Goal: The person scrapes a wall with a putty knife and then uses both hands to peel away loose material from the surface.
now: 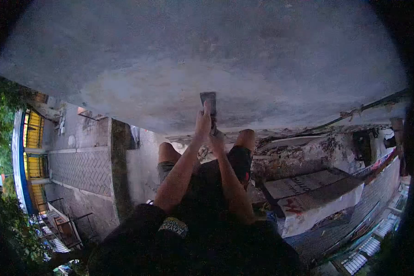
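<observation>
A dark, flat rectangular hand tool [209,97], like a scraper or small float, lies with its wide end against a grey plastered surface [179,78]. My left hand [204,122] is closed on it, thumb stretched along its face. Lower down, my right hand [216,140] is closed around what looks like the tool's handle end, just under the left hand. The fingers of the right hand are partly hidden in shadow. Around the tool the surface shows a paler, smeared patch.
My bent knees [246,137] stand on either side of my arms. A dark cable or pole [349,114] runs along the surface's edge at right. Below it are rubble [290,158] and a printed grey board or sack [308,184]. Left stands a block wall [80,168] beside yellow-framed windows [34,165].
</observation>
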